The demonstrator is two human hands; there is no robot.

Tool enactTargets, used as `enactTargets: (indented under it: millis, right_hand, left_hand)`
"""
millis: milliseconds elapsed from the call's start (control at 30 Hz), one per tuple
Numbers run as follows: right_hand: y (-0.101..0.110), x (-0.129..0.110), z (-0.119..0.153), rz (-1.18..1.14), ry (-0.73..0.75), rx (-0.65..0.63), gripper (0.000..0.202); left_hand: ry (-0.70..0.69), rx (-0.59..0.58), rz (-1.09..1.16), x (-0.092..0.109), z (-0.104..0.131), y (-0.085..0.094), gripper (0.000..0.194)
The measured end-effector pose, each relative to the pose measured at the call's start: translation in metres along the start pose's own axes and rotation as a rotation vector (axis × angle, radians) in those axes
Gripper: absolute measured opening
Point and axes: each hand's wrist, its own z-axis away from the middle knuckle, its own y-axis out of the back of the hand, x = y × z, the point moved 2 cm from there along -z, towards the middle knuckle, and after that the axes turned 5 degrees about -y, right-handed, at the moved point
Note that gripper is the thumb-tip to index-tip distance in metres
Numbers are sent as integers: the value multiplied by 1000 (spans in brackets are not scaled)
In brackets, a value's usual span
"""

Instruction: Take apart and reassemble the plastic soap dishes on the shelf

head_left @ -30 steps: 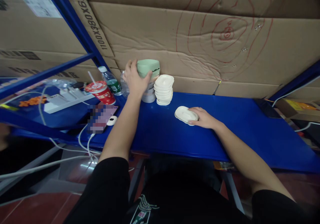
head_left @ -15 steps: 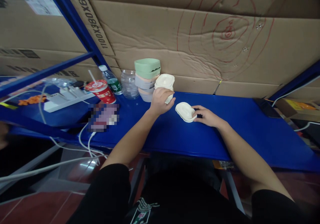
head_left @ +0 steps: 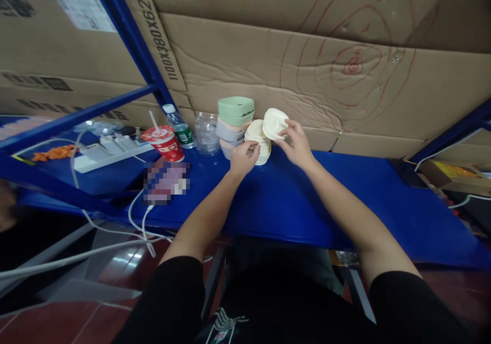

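A cream-coloured lid (head_left: 273, 124) is tilted up beside the top of a stack of similar cream lids (head_left: 264, 152). My right hand (head_left: 295, 142) pinches its right edge between thumb and fingers. My left hand (head_left: 245, 157) is at the front left of the stack, its fingers curled in; whether they grip a lid there is hard to see. Behind and left of the stack stand nested bowls, green (head_left: 236, 107) on top and grey and pinkish (head_left: 230, 130) below.
Left of the bowls are clear plastic containers (head_left: 207, 134), a water bottle (head_left: 180, 128), a red cup with a straw (head_left: 164, 143), a blurred-out item (head_left: 164, 183) with a white cable, and a power strip (head_left: 109, 152). Cardboard (head_left: 238, 52) rises behind the blue table (head_left: 291, 200).
My right hand has lifted the lid off the table and carried it up and left to the stack. My left hand has shifted slightly lower on the stack's front. The view has shifted a little.
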Motion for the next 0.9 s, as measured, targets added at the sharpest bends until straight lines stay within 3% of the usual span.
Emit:
enactTargets:
  millis: [167, 300, 567, 733, 900]
  right_hand:
    - [-42, -3, -34, 24, -28, -93, 17]
    - [-53, 0, -36, 31, 8, -149, 31]
    - [-45, 20, -27, 68, -29, -103, 86]
    - [-37, 33, -12, 91, -79, -70, 97]
    - [-8, 66, 25, 117, -190, -11, 100]
  left_hand:
    - [164, -92, -29, 0, 0, -2, 17]
    - [211, -166, -57, 2, -2, 0, 16]
    - [263, -216, -58, 10, -5, 4, 19]
    - [258, -210, -49, 8, -3, 4, 19]
    - [249, -224, -5, 2, 1, -2, 18]
